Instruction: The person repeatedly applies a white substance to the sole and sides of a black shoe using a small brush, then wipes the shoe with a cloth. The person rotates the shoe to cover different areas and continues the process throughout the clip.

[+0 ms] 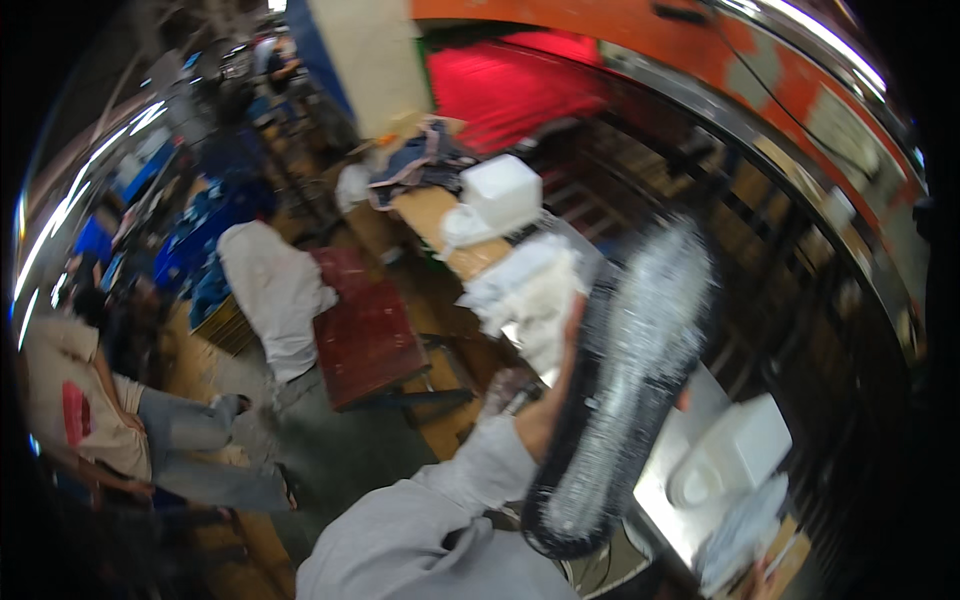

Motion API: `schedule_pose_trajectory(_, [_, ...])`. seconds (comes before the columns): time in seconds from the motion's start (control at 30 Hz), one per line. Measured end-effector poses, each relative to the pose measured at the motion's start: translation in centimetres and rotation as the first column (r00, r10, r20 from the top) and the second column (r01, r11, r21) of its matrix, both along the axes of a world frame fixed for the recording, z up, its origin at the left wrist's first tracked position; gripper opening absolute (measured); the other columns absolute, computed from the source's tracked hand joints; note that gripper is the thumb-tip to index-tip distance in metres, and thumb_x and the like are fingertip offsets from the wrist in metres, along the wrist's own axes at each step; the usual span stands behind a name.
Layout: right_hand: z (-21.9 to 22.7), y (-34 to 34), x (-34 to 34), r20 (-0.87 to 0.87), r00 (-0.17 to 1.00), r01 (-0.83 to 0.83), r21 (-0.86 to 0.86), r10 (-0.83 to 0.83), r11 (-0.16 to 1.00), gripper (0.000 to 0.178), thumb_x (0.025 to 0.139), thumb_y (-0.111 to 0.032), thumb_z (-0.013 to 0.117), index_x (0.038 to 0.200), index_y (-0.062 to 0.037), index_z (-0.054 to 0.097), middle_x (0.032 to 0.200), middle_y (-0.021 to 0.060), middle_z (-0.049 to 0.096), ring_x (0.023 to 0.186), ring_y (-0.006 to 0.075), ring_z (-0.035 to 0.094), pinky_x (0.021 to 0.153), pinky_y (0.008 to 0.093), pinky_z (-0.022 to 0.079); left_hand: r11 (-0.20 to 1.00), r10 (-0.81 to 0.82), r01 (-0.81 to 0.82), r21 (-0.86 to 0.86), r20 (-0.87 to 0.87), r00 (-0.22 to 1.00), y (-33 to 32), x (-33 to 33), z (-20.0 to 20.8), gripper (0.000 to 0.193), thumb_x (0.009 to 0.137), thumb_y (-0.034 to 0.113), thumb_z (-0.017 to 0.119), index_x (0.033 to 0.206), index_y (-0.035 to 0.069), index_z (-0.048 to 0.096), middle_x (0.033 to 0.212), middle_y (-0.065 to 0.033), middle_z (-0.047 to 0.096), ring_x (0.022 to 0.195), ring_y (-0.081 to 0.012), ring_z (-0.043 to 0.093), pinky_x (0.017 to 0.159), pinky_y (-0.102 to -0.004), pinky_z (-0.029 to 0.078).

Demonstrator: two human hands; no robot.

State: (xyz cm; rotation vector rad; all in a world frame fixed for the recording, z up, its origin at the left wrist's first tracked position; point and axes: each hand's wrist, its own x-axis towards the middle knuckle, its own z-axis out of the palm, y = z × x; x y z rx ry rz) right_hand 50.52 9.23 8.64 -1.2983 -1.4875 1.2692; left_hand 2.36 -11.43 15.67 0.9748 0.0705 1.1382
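Note:
A long black shoe sole (640, 365) is held up, tilted, its far end toward the upper right. Its middle is whitish and glossy, framed by a black rim. My left hand (560, 385), in a pale grey sleeve, grips it from the left edge and from underneath. A fingertip shows at the sole's right edge; the other fingers are hidden behind it. My right hand (762, 580) is only partly in view at the lower right border, close to a pale stick-like thing and a crumpled greyish bag (740, 535). Blur hides what its fingers hold.
White plastic containers (735, 450) stand beyond the sole and at the bench's far end, near white cloths (540, 300). A dark red stool (365, 325) has a white cloth beside it. A person (120, 420) stands at left. An orange machine (640, 40) rises behind.

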Motion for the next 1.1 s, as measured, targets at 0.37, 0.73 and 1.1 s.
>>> schedule_pose_trajectory(0.37, [1.9, -4.2, 2.4, 0.03, 0.993, 0.121, -0.157, -0.118, 0.98, 0.057, 0.093, -0.023, 0.074, 0.14, 0.0021, 0.054, 0.116, 0.0049, 0.067, 0.096, 0.0115, 0.062, 0.08, 0.0266, 0.048, 0.997, 0.073, -0.072, -0.025, 0.006, 0.997, -0.2, -1.5, -0.1, 0.046, 0.098, 0.033, 0.062, 0.129, 0.004, 0.047, 0.119, -0.022, 0.055, 0.08, -0.0366, 0.063, 0.067, -0.0416, 0.052])
schedule_pose_trajectory(0.73, [3.1, -4.2, 4.2, -0.215, 0.969, -0.151, -0.126, 0.121, 0.98, 0.015, 0.082, -0.012, 0.081, 0.088, -0.0045, 0.07, 0.147, 0.0165, 0.055, 0.093, 0.012, 0.064, 0.082, 0.0275, 0.05, 0.993, -0.086, 0.083, 0.086, 0.036, 0.996, 5.9, -3.6, 1.5, 0.044, 0.096, 0.029, 0.065, 0.129, 0.003, 0.051, 0.122, -0.0152, 0.055, 0.069, -0.032, 0.064, 0.057, -0.0381, 0.053])
schedule_pose_trajectory(1.1, [5.1, -15.8, 7.5, -0.116, 0.972, -0.229, -0.247, 0.206, 0.942, 0.023, 0.075, -0.011, 0.089, 0.085, -0.0006, 0.071, 0.069, 0.0006, 0.063, 0.059, 0.007, 0.055, 0.054, 0.0234, 0.039, 0.946, -0.313, 0.306, 0.108, 0.051, 0.948, 9.4, 0.3, -0.2, 0.1, 0.096, 0.021, 0.067, 0.161, 0.028, -0.008, 0.13, -0.0154, 0.051, 0.073, -0.0354, 0.068, 0.06, -0.0411, 0.058])
